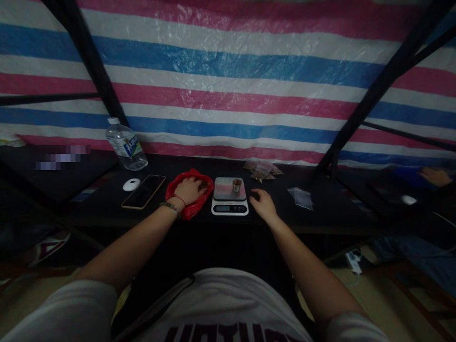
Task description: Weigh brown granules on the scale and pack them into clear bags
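We are reaching our left hand point(190, 189) into the red bag point(187, 194), fingers curled inside it, just left of the scale point(230, 195); our right hand point(262, 203) is resting loosely spread right of the scale.

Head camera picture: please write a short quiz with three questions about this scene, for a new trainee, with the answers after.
1. True or false: the left hand rests in the red plastic bag.
2. What stands on the platform of the kitchen scale? A) a water bottle B) a small metal cup C) a phone
3. Fill in: the right hand lies on the dark table just to the ____ of the scale.

Key
1. True; the fingers are inside the bag's opening.
2. B. The water bottle and the phone are on the table further left.
3. Right.
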The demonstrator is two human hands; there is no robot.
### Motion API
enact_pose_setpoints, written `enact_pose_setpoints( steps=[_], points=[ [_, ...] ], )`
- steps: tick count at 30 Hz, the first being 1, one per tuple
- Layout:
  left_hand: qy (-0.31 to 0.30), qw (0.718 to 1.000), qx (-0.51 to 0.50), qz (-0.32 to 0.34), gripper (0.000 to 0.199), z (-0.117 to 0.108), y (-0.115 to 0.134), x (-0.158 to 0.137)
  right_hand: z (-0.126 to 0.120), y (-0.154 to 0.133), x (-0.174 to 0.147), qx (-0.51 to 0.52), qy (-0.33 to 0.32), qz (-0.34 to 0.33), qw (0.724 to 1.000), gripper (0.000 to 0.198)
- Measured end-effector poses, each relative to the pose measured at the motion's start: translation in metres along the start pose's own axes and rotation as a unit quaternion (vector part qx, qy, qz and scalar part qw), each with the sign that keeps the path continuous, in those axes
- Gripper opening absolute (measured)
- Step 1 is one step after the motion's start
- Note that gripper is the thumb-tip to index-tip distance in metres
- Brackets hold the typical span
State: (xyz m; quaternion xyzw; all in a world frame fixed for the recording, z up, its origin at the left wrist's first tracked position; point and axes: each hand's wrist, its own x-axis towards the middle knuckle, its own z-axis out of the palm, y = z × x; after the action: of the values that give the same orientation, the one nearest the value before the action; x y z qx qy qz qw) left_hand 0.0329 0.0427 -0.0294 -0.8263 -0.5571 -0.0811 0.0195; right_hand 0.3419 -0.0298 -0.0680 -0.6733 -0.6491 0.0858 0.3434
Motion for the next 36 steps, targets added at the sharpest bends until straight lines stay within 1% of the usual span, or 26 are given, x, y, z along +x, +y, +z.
enact_pose_setpoints(
  steps=[4, 9, 16, 20, 26, 32, 36],
  points=[
    [0.039, 0.999, 0.022, 0.025, 0.053, -0.003, 0.001, 0.003, 0.000, 0.000, 0.000, -0.008, -0.009, 0.000, 1.000, 0.034],
    [0.067, 0.997, 0.037, 0.016, 0.049, -0.001, 0.001, 0.008, -0.001, -0.002, 0.000, -0.007, -0.007, 0.000, 1.000, 0.034],
    [0.066, 0.996, 0.039, 0.041, 0.046, 0.000, -0.002, 0.015, -0.002, -0.003, -0.002, -0.010, -0.006, -0.001, 1.000, 0.032],
    [0.075, 0.995, 0.047, 0.037, 0.044, -0.002, -0.006, 0.019, -0.003, -0.003, -0.002, -0.012, -0.007, -0.003, 1.000, 0.032],
    [0.064, 0.996, 0.056, 0.024, 0.045, -0.010, -0.007, 0.022, -0.003, -0.004, -0.002, -0.020, -0.016, 0.001, 1.000, 0.033],
    [0.018, 0.999, 0.043, 0.005, 0.043, -0.018, -0.004, 0.022, -0.002, -0.003, -0.002, -0.020, -0.016, 0.002, 1.000, 0.032],
    [0.014, 0.999, 0.035, 0.014, 0.043, -0.020, -0.006, 0.022, -0.002, -0.004, -0.002, -0.023, -0.018, 0.004, 1.000, 0.032]
  ],
)
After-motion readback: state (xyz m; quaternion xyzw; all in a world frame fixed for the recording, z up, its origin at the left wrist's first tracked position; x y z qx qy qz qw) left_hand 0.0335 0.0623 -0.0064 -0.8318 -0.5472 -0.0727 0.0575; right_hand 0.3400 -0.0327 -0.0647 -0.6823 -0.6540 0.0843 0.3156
